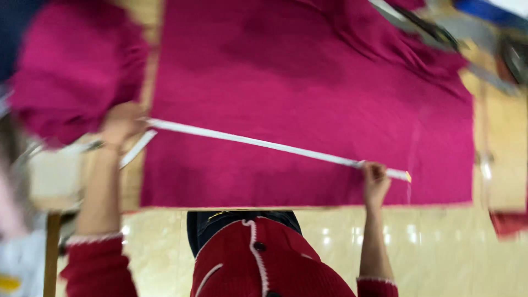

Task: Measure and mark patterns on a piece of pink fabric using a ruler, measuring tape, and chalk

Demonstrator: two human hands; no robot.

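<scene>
While the wearer's red cardigan (258, 264) fills the near edge, both bare forearms reach out over the wooden table (503, 148). The right hand (375, 181) is closed, pinching the white measuring tape (258, 142) close to its metal-tipped end, over the near hem of the magenta fabric (308, 99). The left hand (122, 124) is closed on the tape at the fabric's left edge, with a loose tail of tape hanging below it. Between the hands the tape runs taut across the flat cloth. Farther left lies a bunched magenta heap (71, 66); blurred scissors (423, 25) rest at the far corner.
</scene>
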